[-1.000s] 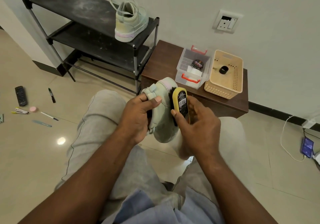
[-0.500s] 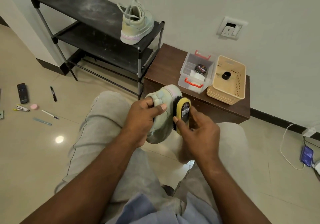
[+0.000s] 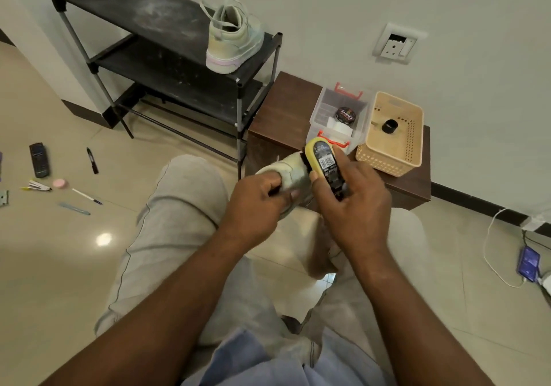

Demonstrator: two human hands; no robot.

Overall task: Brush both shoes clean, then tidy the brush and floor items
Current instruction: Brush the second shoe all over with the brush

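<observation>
- The left hand (image 3: 256, 197) grips the shoe (image 3: 287, 174) from its left.
- Right of the shoe, the right hand (image 3: 354, 203) pinches the brush (image 3: 323, 162), with the bristles touching the shoe and lying lengthwise along it.

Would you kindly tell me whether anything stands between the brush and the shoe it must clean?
Nothing visible does: the brush in the right hand lies directly against the shoe, which the left hand grips from its other side.
</observation>
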